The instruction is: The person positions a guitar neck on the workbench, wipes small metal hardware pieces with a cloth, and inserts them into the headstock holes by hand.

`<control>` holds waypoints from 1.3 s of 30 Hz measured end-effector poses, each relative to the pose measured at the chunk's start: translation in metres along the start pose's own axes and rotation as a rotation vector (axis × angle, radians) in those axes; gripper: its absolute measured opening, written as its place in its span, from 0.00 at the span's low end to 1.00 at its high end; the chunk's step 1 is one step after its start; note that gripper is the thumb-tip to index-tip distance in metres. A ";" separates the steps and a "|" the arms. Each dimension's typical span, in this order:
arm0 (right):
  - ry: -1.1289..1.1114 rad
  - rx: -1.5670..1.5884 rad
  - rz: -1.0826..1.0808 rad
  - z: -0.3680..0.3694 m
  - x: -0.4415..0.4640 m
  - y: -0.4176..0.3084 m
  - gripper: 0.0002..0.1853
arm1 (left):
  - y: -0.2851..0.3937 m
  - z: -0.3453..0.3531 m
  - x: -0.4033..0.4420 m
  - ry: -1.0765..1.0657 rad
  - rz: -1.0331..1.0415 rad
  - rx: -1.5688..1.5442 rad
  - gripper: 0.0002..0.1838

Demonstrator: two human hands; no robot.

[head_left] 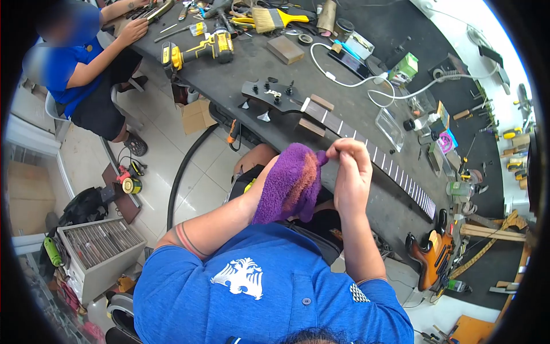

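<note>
A purple cloth (281,192) with a reddish-brown stain covers my left hand, whose fingers are hidden beneath it. My right hand (352,178) is raised beside it, fingertips pinched together at the cloth's upper corner. Both hands are in front of my body at the workbench edge. Just beyond them lies a guitar neck (381,159) with a dark fretboard and bright frets. Its black headstock (275,94) carries tuning pegs and points to the left. Wooden blocks (311,127) sit on either side of the neck near the headstock.
A yellow drill (200,51), a wide brush (272,20) and a wooden block (285,50) lie on the workbench (246,69). A white cable (344,85) curls beyond the neck. At right is a sunburst guitar body (432,258). Another person (86,74) sits at far left.
</note>
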State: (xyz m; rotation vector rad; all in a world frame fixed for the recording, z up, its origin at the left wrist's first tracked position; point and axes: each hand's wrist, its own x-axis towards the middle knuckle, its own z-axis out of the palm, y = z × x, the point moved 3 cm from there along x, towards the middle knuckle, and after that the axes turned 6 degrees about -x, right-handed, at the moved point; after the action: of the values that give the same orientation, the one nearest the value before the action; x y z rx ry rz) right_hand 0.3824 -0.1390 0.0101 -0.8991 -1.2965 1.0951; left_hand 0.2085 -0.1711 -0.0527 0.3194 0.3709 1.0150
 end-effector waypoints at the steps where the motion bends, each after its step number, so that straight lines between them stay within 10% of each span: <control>1: -0.028 -0.048 0.016 0.004 0.011 -0.001 0.10 | 0.004 -0.001 -0.001 -0.012 -0.006 -0.008 0.18; 13: -0.491 -0.930 -0.377 0.118 0.160 0.005 0.07 | 0.010 -0.042 -0.016 -0.019 -0.033 -0.097 0.17; 39: -0.946 -1.151 -0.549 0.150 0.179 0.022 0.13 | 0.011 -0.063 -0.018 -0.079 -0.063 -0.059 0.21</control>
State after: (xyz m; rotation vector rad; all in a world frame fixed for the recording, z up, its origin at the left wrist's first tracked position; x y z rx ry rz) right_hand 0.2223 0.0277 0.0523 -0.6875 -2.8870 0.1895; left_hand 0.1636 -0.1761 -0.1015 0.2917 0.2778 0.9472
